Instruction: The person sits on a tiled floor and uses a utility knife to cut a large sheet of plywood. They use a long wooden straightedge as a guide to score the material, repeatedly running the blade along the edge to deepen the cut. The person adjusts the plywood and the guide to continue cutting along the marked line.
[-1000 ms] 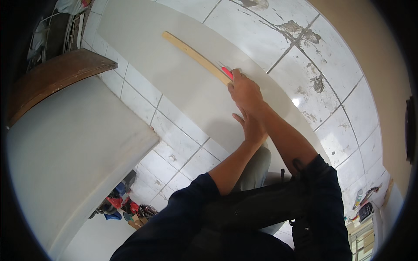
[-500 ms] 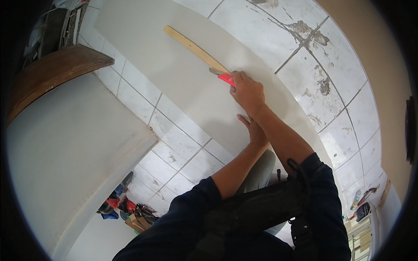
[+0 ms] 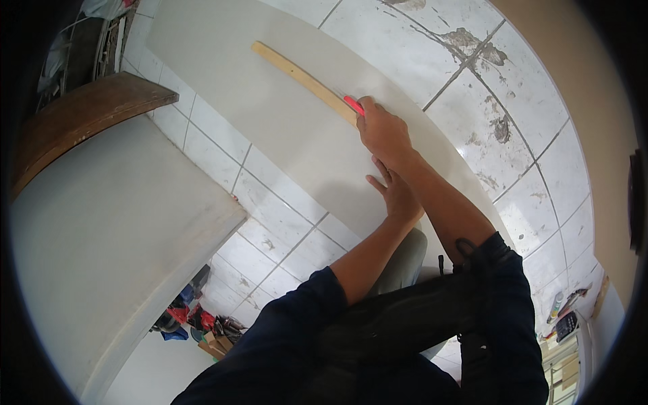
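Note:
A large pale grey sheet (image 3: 223, 94) lies on the tiled floor. On it a narrow wooden strip (image 3: 300, 75) runs diagonally, its near end hidden under my hands. My right hand (image 3: 386, 133) is closed around a red-handled cutter knife (image 3: 354, 105), held beside the strip's far-right edge; its blade is blurred. Partly beneath my right wrist, my left hand (image 3: 401, 198) rests low over the sheet, thumb and a finger stretched apart. My right forearm covers the rest of that hand, so whether it touches the strip cannot be seen.
White floor tiles (image 3: 533, 128) with grey stains surround the sheet. To the left stands a pale panel (image 3: 115, 223) beside a curved brown wooden piece (image 3: 101, 101). A pile of tools and scraps (image 3: 209, 331) sits at the lower left. A tan wall (image 3: 594, 121) rises on the right.
My right hand with the cutter knife has gone from the strip's near-left side to its far-right side, and the knife has turned. My left hand's fingers show more.

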